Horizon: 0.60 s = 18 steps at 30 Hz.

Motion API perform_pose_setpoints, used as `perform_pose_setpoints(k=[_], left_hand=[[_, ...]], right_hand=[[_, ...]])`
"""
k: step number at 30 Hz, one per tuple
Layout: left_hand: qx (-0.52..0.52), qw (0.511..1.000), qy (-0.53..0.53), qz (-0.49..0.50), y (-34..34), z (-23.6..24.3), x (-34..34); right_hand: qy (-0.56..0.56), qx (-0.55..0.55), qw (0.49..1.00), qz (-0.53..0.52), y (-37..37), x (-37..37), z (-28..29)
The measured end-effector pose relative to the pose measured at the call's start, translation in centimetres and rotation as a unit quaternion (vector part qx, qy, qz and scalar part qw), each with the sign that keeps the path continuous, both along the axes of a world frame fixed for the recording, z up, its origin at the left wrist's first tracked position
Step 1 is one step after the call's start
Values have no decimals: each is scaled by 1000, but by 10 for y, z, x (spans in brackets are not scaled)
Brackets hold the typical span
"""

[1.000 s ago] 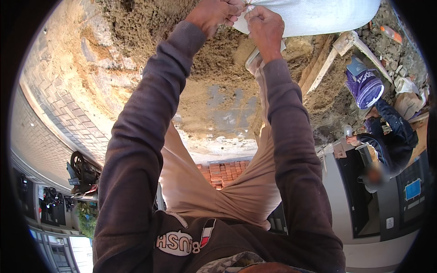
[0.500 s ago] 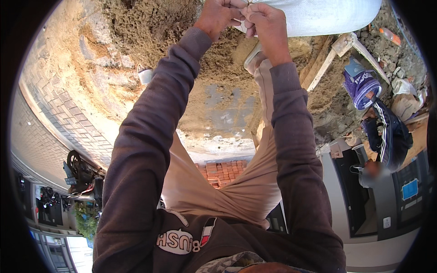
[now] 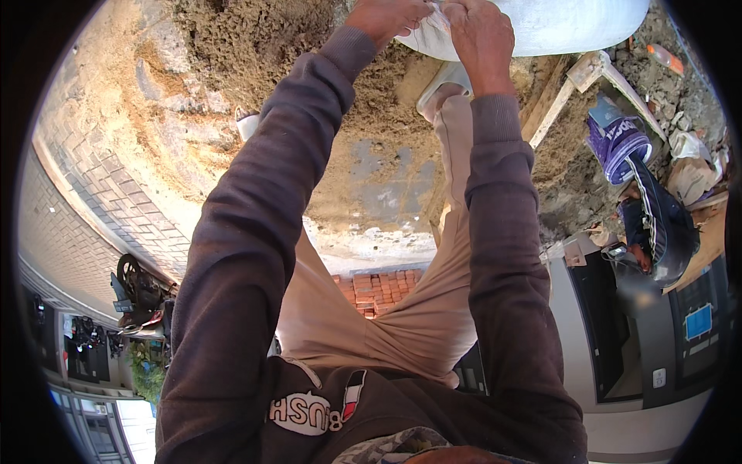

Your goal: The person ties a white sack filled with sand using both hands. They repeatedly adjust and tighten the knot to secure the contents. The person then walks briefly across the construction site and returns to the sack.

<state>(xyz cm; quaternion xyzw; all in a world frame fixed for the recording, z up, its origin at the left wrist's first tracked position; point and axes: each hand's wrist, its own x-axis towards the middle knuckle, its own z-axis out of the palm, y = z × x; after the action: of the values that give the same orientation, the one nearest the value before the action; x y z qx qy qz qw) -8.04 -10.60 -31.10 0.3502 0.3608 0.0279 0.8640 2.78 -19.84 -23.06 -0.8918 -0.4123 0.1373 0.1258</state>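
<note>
A full white woven sack [image 3: 576,27] lies at the far edge of the view, partly cut off. My left hand [image 3: 386,19] is closed at its near left corner, fingertips pinching the sack's edge. Beside it, my right hand [image 3: 481,42] also grips the edge, its thumb and fingers bent together. A short stretch of pale, frayed sack material shows between the two hands. The tops of both hands reach the frame's upper edge, so some fingers are hidden.
A heap of brown sand [image 3: 255,46] lies to the left. On the right are a wooden frame piece [image 3: 583,73], a purple bucket [image 3: 622,147], an orange bottle [image 3: 665,58] and rubble. A person in dark clothes [image 3: 668,224] bends near the bucket. Red bricks [image 3: 379,290] lie behind my legs.
Both hands have shifted right and slightly farther away, and the gap between them has widened. More of the sack's near left corner shows. The person at right has bent lower.
</note>
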Motion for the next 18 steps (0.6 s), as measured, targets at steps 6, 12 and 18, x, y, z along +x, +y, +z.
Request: perform_pose_setpoints(k=[6, 12, 18], left_hand=[[78, 997, -19, 12, -3, -2, -3], [47, 999, -3, 16, -5, 5, -5], [-11, 999, 41, -11, 0, 4, -1]], right_hand=[[162, -26, 975, -147, -5, 4, -19], [218, 8, 954, -207, -4, -4, -34], [254, 63, 941, -213, -7, -6, -40]])
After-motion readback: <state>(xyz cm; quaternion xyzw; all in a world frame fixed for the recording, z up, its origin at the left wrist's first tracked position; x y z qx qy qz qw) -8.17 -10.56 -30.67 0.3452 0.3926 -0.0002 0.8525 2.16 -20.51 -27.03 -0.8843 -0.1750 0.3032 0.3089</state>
